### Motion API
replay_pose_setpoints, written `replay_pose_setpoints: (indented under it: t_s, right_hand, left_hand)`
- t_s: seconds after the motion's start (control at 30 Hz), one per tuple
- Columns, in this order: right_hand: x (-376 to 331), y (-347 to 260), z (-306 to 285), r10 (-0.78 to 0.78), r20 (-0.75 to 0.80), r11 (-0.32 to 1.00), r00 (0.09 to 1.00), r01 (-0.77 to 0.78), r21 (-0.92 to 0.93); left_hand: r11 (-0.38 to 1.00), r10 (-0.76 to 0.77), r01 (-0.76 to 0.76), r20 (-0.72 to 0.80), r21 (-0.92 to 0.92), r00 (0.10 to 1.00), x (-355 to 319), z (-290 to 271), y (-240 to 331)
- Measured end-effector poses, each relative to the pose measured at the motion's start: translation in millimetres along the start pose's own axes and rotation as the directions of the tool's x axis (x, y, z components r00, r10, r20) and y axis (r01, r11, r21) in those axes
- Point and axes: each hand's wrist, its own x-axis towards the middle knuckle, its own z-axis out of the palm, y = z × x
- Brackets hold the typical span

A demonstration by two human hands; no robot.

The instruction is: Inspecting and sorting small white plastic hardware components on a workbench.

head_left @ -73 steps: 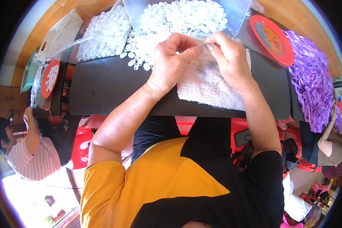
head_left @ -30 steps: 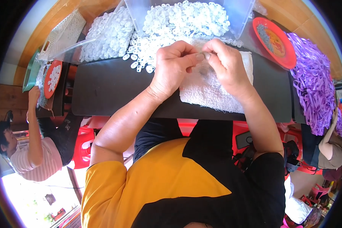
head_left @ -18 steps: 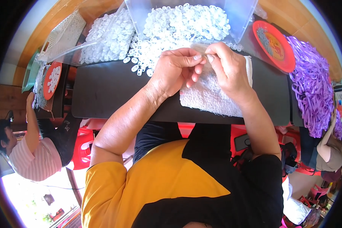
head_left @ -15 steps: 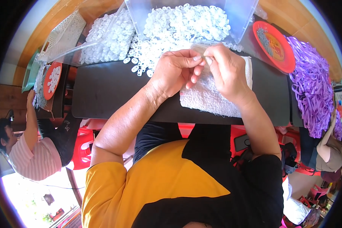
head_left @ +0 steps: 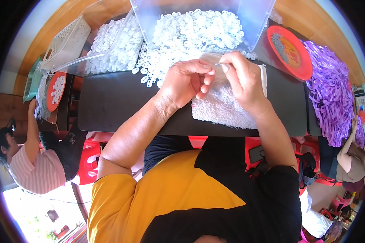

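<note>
Nearest is the rumpled white towel [head_left: 223, 107], soft rough pile on the dark, smooth table [head_left: 121, 107]; above it the right hand [head_left: 245, 81] has thumb and index pinched on a small shiny piece [head_left: 218, 64], while the left hand [head_left: 184, 79] sits half-curled just beside (can't tell if its thumb and index grip anything). Piece looks metallic: probably light, stiff, slick, easily dropped, so best held by its edge with fingertips. Farther out: loose white ovals [head_left: 149, 69], hard, holed, likely plastic, then the clear rigid bin [head_left: 142, 24].
</note>
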Motion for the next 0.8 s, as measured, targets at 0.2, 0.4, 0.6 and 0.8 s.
replay_pose_setpoints:
  t_s: [0.2, 0.4, 0.6, 0.8]
  right_hand:
    - [5.7, 9.8, -7.5, 0.069, 0.032, 0.995, 0.997, -0.067, -0.067]
    - [3.1, 15.2, -5.8, 0.091, 0.051, 0.995, 0.995, -0.089, -0.049]
    - [2.7, 23.3, -11.7, 0.145, 0.077, 0.986, 0.986, -0.137, -0.099]
    - [5.0, 21.3, -15.5, 0.152, 0.058, 0.985, 0.987, -0.146, -0.095]
  left_hand:
    - [0.985, 0.132, -0.111, -0.168, 0.128, 0.977, -0.8, 5.2, 2.3]
    - [0.963, 0.166, -0.11, -0.22, 0.245, 0.961, 1.5, 4.9, -1.3]
    - [0.927, 0.205, -0.136, -0.169, 0.349, 0.964, 0.6, 5.0, -5.6]
    - [0.588, 0.392, -0.254, 0.004, 0.768, 0.92, -2.7, 9.0, -13.8]
